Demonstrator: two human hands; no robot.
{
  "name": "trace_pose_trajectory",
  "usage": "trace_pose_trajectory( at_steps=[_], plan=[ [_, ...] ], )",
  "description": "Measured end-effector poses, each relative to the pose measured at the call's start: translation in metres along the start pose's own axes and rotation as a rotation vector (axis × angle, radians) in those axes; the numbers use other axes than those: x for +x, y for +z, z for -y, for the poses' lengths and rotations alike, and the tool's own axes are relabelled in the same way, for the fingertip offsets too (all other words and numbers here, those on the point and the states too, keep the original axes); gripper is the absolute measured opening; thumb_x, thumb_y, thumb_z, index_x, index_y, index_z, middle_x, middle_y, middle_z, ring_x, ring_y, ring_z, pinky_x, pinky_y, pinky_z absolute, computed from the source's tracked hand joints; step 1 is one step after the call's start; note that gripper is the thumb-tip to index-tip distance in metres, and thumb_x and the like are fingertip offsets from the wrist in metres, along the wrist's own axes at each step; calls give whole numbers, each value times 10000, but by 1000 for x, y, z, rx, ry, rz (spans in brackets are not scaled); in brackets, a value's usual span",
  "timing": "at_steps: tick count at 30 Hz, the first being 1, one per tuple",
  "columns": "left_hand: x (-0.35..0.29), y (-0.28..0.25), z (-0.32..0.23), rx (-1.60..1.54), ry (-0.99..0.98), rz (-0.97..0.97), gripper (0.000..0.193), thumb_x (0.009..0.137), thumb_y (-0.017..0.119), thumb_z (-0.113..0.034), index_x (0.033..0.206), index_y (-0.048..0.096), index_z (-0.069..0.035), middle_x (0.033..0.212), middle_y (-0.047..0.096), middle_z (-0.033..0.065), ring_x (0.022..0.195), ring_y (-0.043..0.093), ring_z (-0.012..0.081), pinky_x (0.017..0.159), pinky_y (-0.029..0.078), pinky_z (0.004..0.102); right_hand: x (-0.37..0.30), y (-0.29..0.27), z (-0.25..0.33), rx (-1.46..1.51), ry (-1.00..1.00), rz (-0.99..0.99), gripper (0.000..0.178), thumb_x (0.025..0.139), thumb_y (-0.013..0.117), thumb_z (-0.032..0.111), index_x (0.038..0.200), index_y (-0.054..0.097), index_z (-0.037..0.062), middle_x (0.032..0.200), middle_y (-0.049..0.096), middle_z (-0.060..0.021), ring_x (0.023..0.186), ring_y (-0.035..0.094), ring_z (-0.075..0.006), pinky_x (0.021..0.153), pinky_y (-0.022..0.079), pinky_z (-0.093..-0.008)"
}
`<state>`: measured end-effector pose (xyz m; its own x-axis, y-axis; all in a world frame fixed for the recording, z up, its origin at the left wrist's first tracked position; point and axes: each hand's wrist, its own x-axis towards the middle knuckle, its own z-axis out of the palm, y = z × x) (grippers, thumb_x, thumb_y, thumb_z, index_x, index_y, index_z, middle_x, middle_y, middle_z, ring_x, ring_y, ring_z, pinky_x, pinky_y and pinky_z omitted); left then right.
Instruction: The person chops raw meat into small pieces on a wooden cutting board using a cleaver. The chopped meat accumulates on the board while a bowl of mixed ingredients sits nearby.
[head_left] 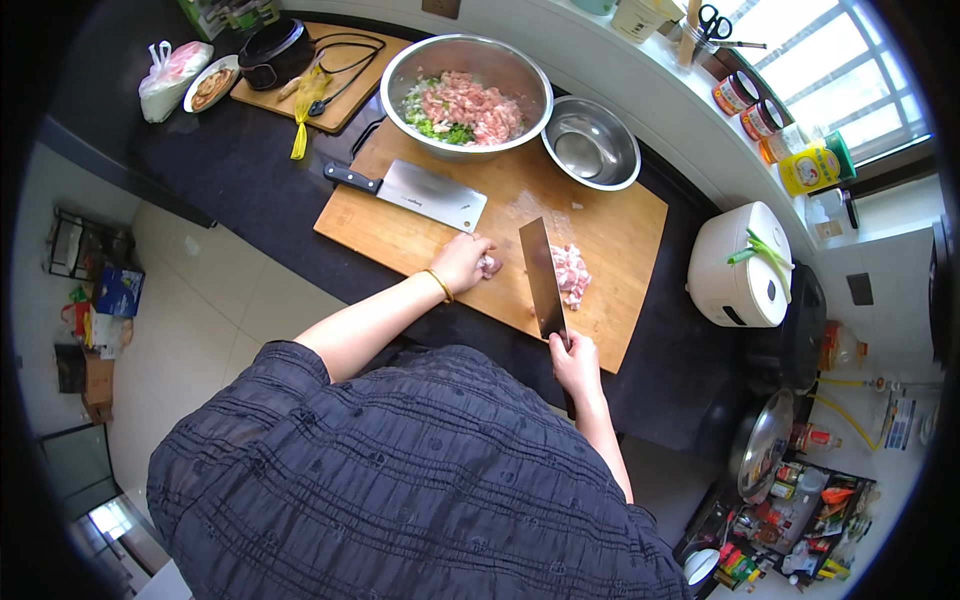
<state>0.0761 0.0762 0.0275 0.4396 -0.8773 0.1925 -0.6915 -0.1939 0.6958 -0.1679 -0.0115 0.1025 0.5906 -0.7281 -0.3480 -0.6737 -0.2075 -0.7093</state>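
Note:
My right hand [577, 362] is wrapped round the handle of a cleaver [542, 272], whose blade stands on edge over the wooden cutting board [610, 330]. Against the right side of the blade lies a small pile of chopped raw meat [572, 276]. To the left, my left hand [461, 262] is closed on a piece of raw meat [490, 266], pressed to the board near its front edge. A second cleaver [430, 195] with a black handle lies flat behind that hand. Wet scraps cling to the board beyond the blade.
A large steel bowl [395, 75] with minced meat and chopped greens stands at the board's back, beside a smaller steel bowl [592, 140]. Right of the board is a white rice cooker [735, 285] with scallions [765, 255] on top. Another board [345, 65] holds a black pot [275, 52] and a cord.

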Motion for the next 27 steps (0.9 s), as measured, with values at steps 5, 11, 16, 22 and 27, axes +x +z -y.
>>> trace_pose_trajectory(
  at_steps=[5, 11, 16, 22, 27],
  plan=[
    [-6, -13, -10, -33, -81, -90, 274, 662, 690, -116, 874, 553, -10, 793, 565, 134, 771, 553, 289, 678, 464, 357, -3, 3, 3, 52, -18, 22, 260, 818, 563, 209, 731, 585, -35, 508, 509, -123, 471, 501, -163, 498, 409, -334],
    [-14, -5, -5, -3, -124, -124, 176, 625, 690, -107, 711, 563, -19, 691, 570, 131, 694, 576, 294, 632, 476, 364, -6, 15, 23, -26, -54, 184, 260, 845, 504, 186, 802, 585, -57, 689, 592, -230, 691, 615, -329, 646, 465, -379],
    [-18, -14, -6, 1, -158, -65, 149, 615, 686, -108, 689, 588, -23, 683, 598, 138, 662, 592, 284, 618, 483, 357, 5, 26, 7, -187, -182, 99, 283, 866, 486, 197, 766, 576, -53, 533, 560, -141, 462, 576, -226, 491, 457, -343],
    [-7, -60, -26, -202, -376, 247, 183, 598, 730, -140, 664, 616, -12, 616, 620, 110, 573, 606, 185, 550, 482, 295, 5, 20, 26, -238, -167, 57, 282, 845, 491, 186, 782, 599, -67, 756, 585, -285, 773, 581, -428, 718, 465, -467],
    [9, -96, -27, -213, -380, 485, 158, 606, 717, -81, 630, 599, 20, 582, 617, 78, 496, 574, 100, 471, 448, 240, 12, 22, 23, -320, -183, 56, 272, 836, 505, 186, 840, 621, -61, 767, 602, -270, 787, 604, -397, 704, 482, -418]
  ],
)
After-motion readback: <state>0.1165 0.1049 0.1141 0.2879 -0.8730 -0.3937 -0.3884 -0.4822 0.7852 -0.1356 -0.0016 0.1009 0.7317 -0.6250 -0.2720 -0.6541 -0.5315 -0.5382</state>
